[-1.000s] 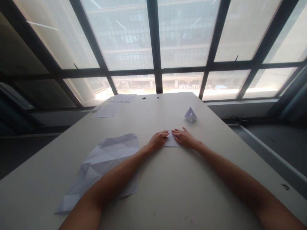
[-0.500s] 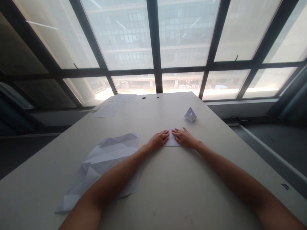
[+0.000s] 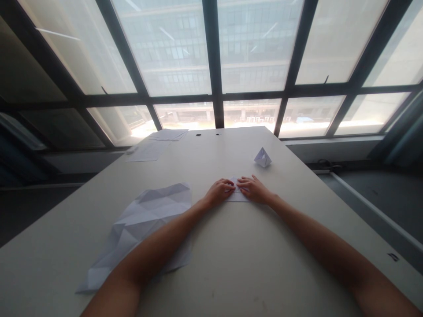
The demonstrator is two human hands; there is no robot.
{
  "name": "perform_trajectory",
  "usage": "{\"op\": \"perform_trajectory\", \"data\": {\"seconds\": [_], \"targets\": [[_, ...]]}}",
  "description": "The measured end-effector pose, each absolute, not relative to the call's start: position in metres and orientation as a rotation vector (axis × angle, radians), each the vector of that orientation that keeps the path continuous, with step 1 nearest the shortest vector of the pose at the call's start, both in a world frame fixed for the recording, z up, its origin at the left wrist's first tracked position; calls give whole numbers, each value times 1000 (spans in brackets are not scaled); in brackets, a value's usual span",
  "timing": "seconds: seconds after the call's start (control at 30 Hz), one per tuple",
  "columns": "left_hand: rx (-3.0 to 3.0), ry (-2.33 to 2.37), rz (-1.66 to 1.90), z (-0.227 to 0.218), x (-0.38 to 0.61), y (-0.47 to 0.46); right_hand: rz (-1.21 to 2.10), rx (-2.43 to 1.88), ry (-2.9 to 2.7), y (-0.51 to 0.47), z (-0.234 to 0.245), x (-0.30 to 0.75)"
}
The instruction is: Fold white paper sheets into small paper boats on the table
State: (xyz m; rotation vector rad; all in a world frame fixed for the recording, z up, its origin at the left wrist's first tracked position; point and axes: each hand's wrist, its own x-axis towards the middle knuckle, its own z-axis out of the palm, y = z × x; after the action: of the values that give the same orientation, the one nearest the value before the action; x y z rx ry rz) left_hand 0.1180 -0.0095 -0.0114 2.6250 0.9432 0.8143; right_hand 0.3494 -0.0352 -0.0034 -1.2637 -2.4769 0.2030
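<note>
A small folded white paper (image 3: 236,197) lies flat on the pale table (image 3: 231,255) in front of me. My left hand (image 3: 219,192) rests on its left part, fingers curled and pressing down on it. Against the paper's right part, my right hand (image 3: 254,189) also presses down, fingertips close to those of the left. Most of the paper is hidden under the two hands.
A large creased white sheet (image 3: 145,220) lies to the left under my left forearm. A small folded paper pyramid (image 3: 263,158) stands beyond my right hand. Flat sheets (image 3: 155,145) lie at the table's far left corner. Big windows (image 3: 214,61) rise behind the table.
The fingertips of both hands have drawn slightly closer together over the small paper. The arms and everything else stay put.
</note>
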Motion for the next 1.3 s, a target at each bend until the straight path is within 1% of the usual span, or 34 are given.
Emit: {"op": "perform_trajectory", "data": {"seconds": [0.5, 1.3], "targets": [[2593, 994, 756, -11, 118, -14, 199, -1263, -2463, -37, -2, 349], [2570, 998, 782, -11, 119, -14, 179, -1261, -2447, -35, -5, 348]]}}
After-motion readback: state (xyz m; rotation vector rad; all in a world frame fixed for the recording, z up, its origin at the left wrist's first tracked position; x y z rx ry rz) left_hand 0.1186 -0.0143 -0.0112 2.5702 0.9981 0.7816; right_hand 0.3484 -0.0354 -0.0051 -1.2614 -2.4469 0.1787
